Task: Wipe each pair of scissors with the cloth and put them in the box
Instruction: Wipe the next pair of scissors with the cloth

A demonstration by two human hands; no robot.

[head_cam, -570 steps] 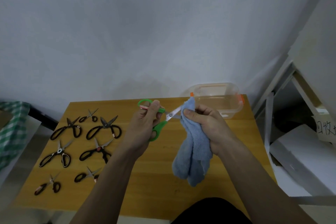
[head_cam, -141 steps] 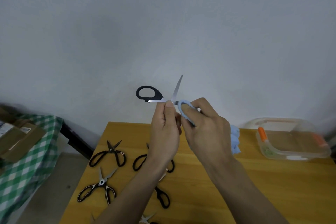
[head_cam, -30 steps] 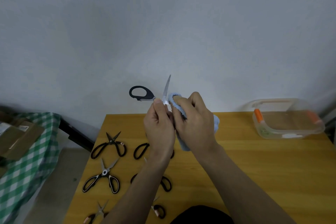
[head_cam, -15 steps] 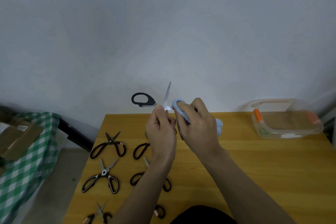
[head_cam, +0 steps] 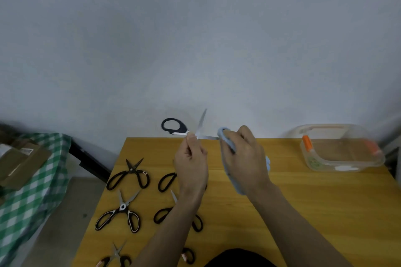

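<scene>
Left hand (head_cam: 191, 162) raised, pinching the opened black-handled scissors (head_cam: 186, 131) at the pivot. Right hand (head_cam: 244, 158) grips the blue cloth (head_cam: 224, 136) around one blade.

Dim, even light; soft focus, wide-angle bending at edges.

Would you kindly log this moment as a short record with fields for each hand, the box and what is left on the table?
left hand: left hand pinches the black-handled scissors near the pivot, blades open
right hand: right hand holds the blue cloth around one blade
box: clear plastic box at the table's far right, lid off
unwiped: several pairs of dark-handled scissors lie on the left of the wooden table
stage: wiping, not yet boxed
</scene>
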